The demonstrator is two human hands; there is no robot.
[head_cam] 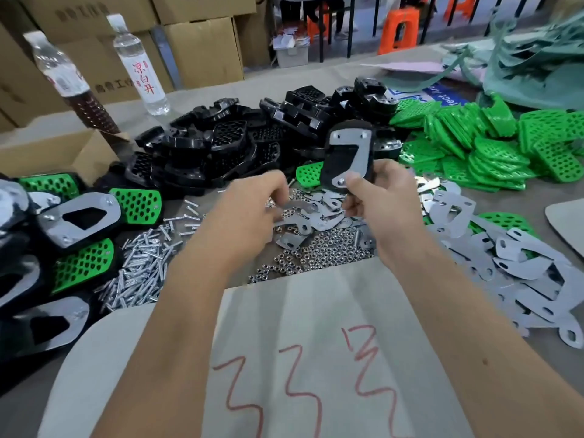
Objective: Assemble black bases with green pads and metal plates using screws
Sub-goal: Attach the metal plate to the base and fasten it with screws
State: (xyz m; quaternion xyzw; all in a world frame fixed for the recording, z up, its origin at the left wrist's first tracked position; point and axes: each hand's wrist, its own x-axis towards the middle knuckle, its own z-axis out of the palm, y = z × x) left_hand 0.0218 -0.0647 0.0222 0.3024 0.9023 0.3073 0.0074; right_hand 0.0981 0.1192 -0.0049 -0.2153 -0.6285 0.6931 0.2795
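My right hand point(376, 188) grips a black base point(343, 159) upright above the table, a grey metal plate point(358, 150) lying on its face. My left hand point(252, 203) hovers over the pile of nuts point(319, 254) with its fingers curled; what they pinch is hidden. Loose screws point(142, 263) lie at the left. Black bases point(240, 143) are heaped at the back, green pads point(493, 147) at the back right, and metal plates point(518, 267) at the right.
Finished assemblies point(79, 216) of black, green and metal are stacked along the left edge. Two plastic bottles point(142, 64) and cardboard boxes point(202, 45) stand at the back left. A paper sheet with red scribbles point(316, 358) covers the near table. Orange stools stand far behind.
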